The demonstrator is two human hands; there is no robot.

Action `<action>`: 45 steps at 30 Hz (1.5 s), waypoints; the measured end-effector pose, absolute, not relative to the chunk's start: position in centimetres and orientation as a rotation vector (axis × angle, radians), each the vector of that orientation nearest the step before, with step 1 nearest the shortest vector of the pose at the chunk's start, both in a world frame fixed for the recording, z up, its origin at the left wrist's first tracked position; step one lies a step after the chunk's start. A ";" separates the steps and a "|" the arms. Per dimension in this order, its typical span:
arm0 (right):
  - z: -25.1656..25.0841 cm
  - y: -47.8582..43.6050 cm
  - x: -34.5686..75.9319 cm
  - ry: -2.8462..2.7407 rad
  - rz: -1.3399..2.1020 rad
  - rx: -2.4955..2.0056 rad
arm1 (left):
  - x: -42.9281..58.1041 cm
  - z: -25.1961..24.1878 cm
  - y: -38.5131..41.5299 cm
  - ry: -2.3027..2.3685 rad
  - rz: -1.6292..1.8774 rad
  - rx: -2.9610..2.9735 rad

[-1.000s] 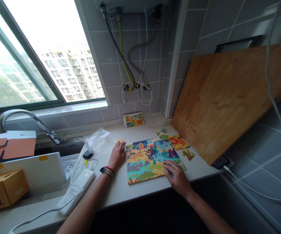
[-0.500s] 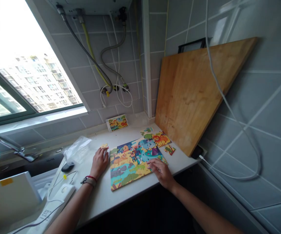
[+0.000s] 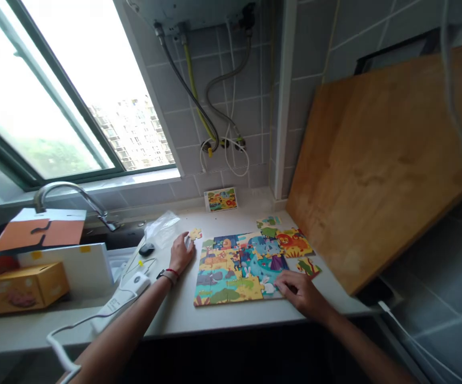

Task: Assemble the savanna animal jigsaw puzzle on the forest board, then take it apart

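Note:
A jigsaw puzzle [image 3: 231,277] with animal pictures lies on the white counter, many of its pieces joined. My left hand [image 3: 181,255] rests flat at the puzzle's left side, fingers stretched out and open. Its fingertips are beside a loose yellow puzzle piece [image 3: 195,233]; whether they touch it I cannot tell. Over the puzzle's lower right edge, my right hand [image 3: 301,294] has its fingers curled closed next to a white rabbit picture [image 3: 269,287]. What those fingers hold, if anything, is hidden. Joined lion pieces [image 3: 294,242] and a loose green-and-yellow piece [image 3: 308,266] lie to the right.
A picture card [image 3: 220,200] leans on the back wall. Left of my left arm are a plastic bag [image 3: 162,229], a black mouse-like object [image 3: 146,249], a white power strip [image 3: 122,301] and the sink tap [image 3: 74,188]. A large wooden board [image 3: 387,160] leans at right.
The view has swung left, showing more of the sink side. My right hand has moved to the puzzle's lower right edge and its fingers have curled in. My left hand stays by the loose piece.

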State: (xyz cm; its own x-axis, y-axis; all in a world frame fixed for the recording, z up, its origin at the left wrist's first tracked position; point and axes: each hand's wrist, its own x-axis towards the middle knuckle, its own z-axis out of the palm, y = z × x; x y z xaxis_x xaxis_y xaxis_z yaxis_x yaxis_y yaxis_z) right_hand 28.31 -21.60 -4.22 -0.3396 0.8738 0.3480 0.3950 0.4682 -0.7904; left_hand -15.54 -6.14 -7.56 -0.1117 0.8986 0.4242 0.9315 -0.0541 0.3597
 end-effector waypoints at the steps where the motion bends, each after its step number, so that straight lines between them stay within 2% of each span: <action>1: -4.3 -21.6 28.3 -1.959 0.761 -1.053 | -15.5 -7.6 -6.1 -2.136 -0.880 -2.049; 11: -4.9 -21.2 28.3 -2.002 0.763 -1.051 | -14.8 -7.1 -6.2 -2.196 -0.745 -2.037; 30: -4.4 -21.1 28.4 -1.981 0.710 -1.053 | -14.9 -6.2 -6.5 -2.460 -0.799 -1.801; 45: -4.0 -21.4 28.2 -2.014 0.663 -1.059 | -13.3 -5.2 -6.6 -2.439 -0.715 -1.844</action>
